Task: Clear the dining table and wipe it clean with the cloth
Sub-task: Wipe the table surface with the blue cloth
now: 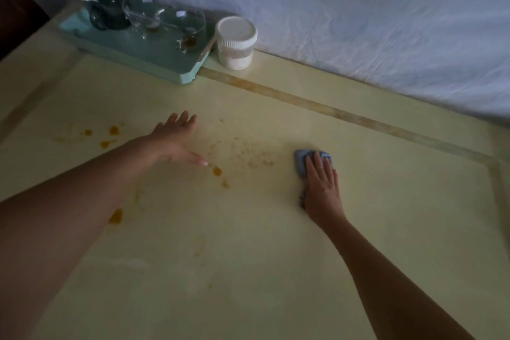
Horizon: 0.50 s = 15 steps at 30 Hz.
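Note:
The pale yellow dining table (pixel 248 257) fills the view. Orange-brown stains (pixel 218 171) and small spatter marks lie across its middle and left part. My right hand (pixel 321 185) presses flat on a small blue cloth (pixel 300 160), right of the spatter; most of the cloth is hidden under the palm. My left hand (pixel 176 138) hovers over the table's middle, fingers spread, holding nothing. A larger stain (pixel 116 217) shows beside my left forearm.
A mint-green tray (pixel 154 55) at the back left carries a dark glass (pixel 107 5), clear glass bowls (pixel 182 22) and a spoon. A white-lidded jar (pixel 236 41) stands beside it. A white sheet (pixel 358 14) covers the wall behind the table.

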Each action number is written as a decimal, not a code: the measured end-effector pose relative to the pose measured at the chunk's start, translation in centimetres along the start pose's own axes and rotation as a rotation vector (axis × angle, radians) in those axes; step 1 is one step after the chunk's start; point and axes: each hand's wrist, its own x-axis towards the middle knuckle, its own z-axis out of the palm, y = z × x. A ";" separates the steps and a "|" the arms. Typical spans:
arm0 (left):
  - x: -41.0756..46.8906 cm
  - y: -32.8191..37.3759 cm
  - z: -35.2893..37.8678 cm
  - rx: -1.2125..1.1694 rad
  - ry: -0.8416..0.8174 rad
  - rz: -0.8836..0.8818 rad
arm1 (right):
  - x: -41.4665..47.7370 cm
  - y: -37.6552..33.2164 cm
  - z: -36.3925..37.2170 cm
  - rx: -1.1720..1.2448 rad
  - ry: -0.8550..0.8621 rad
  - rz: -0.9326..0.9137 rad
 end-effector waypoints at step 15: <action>1.5 0.3 0.9 -0.155 -0.064 -0.079 | 5.9 -7.8 2.0 0.034 0.028 -0.269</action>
